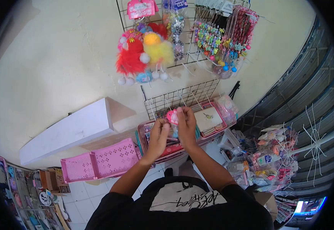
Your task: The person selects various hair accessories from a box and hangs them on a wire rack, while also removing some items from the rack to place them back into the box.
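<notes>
Toy (172, 116), small and bright pink, is up over the basket (169, 154), with the right hand (188, 128) pinching it. The left hand (158, 136) curls close beside it, but I cannot tell if it grips too. A loose pinch could let the toy fall into the full basket and get lost. The wire rack (179, 94) is near, so a poking wire could catch it. That rack is thin wire in squares. The tray (115, 158) looks like hard plastic, full of little holes. The puff (130, 61) looks soft, red and fuzzy.
</notes>
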The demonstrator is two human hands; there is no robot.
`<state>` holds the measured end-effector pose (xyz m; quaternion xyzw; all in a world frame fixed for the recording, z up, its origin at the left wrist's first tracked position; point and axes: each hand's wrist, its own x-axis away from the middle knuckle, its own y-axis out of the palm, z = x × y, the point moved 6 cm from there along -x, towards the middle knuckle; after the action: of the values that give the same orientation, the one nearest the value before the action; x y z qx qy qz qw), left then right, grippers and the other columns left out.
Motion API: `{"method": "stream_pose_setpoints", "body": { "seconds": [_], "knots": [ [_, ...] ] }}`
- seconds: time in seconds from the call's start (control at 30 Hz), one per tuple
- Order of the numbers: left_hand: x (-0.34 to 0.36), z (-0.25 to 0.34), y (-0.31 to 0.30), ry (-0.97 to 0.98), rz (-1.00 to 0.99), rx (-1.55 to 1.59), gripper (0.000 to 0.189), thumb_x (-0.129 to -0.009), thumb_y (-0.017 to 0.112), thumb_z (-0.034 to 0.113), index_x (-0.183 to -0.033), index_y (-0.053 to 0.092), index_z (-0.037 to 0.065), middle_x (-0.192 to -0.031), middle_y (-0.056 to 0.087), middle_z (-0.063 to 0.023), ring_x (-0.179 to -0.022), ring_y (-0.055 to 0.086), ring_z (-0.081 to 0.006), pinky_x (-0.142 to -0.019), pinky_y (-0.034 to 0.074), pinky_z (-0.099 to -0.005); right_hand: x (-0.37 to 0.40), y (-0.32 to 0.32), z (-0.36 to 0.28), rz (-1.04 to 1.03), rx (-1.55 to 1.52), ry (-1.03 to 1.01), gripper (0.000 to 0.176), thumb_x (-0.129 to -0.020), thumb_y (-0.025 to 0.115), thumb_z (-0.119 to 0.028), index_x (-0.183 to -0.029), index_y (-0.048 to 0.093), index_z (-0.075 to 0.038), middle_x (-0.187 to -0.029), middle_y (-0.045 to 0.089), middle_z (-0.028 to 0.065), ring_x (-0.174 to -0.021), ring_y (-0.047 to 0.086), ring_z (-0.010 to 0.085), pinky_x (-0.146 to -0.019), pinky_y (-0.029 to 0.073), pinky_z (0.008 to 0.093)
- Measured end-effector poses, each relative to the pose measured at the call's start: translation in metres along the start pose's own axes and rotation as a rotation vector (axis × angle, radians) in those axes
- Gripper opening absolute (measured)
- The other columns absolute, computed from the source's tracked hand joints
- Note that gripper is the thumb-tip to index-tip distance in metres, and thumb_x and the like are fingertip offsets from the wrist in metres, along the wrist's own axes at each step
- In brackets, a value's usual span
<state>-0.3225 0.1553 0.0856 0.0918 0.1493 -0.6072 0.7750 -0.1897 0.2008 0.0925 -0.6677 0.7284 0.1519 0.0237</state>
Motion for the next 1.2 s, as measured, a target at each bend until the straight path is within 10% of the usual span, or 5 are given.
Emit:
{"method": "stream_pose_setpoints", "body": {
  "seconds": [0.33, 0.97, 1.2],
  "knots": [
    [-0.049, 0.085, -0.045, 0.048, 0.116, 0.19, 0.014, -0.097, 0.064, 0.013, -0.1, 0.066, -0.001, -0.086, 0.062, 0.001, -0.076, 0.052, -0.0036, -0.066, 0.042, -0.0211, -0.016, 0.052, -0.076, -0.258, 0.031, -0.337, 0.016, -0.098, 0.061, -0.014, -0.092, 0.06, 0.001, -0.088, 0.06, 0.0065, -0.082, 0.055, 0.0127, -0.077, 0.044, 0.0269],
    [-0.083, 0.056, -0.055, 0.191, 0.186, -0.013, 0.012, -0.094, 0.066, 0.011, -0.091, 0.067, -0.001, -0.075, 0.063, 0.0009, -0.069, 0.05, -0.0037, -0.062, 0.038, -0.0213, -0.043, 0.064, -0.047, -0.254, 0.095, -0.211, 0.022, -0.095, 0.066, -0.016, -0.086, 0.059, 0.003, -0.076, 0.054, 0.0055, -0.074, 0.049, 0.0138, -0.07, 0.042, 0.0285],
    [-0.143, 0.026, -0.075, 0.109, 0.216, -0.182, 0.016, -0.095, 0.066, 0.013, -0.096, 0.068, -0.003, -0.084, 0.067, -0.0025, -0.077, 0.058, -0.0074, -0.07, 0.046, -0.0223, -0.032, 0.039, -0.063, -0.118, 0.312, -0.481, 0.02, -0.09, 0.068, -0.014, -0.105, 0.062, -0.001, -0.11, 0.058, 0.0137, -0.099, 0.057, 0.0283, -0.09, 0.046, 0.0367]
  ]
}}
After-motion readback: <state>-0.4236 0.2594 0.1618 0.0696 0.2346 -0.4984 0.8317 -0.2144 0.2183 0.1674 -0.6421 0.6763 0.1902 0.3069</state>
